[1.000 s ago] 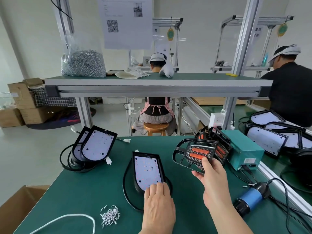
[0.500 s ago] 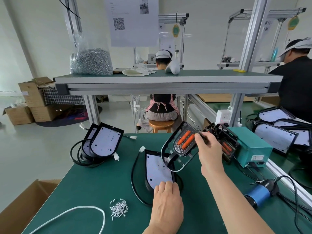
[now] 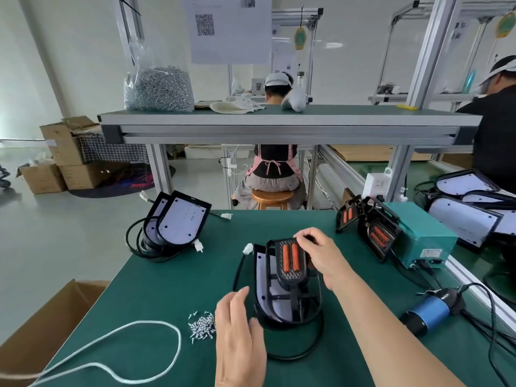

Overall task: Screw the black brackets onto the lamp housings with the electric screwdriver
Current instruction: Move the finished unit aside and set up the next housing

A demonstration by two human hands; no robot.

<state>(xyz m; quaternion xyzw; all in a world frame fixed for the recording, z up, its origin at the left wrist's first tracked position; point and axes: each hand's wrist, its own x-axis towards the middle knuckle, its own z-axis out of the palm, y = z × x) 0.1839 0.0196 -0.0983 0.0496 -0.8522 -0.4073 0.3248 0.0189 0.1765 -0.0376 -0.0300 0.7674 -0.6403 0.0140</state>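
Note:
A black lamp housing (image 3: pixel 261 277) with a white LED board lies in the middle of the green table. A black bracket (image 3: pixel 290 277) with two orange strips rests on top of it. My right hand (image 3: pixel 321 254) grips the bracket's far right edge. My left hand (image 3: pixel 238 331) is at the housing's near left edge, fingers apart, with the thumb against it. A small pile of screws (image 3: pixel 202 325) lies just left of my left hand. The blue electric screwdriver (image 3: pixel 430 311) lies on the table at the right.
More housings (image 3: pixel 178 222) with coiled cables sit at the far left of the table. Spare brackets (image 3: pixel 371 227) lean on a teal box (image 3: pixel 424 233) at the right. A white cord (image 3: pixel 122 344) loops near the front. A cardboard box (image 3: pixel 33 322) stands beside the table's left edge.
My right hand has carried the bracket from beside the teal box down onto the housing. My left hand has slid off the housing's top to its near left edge.

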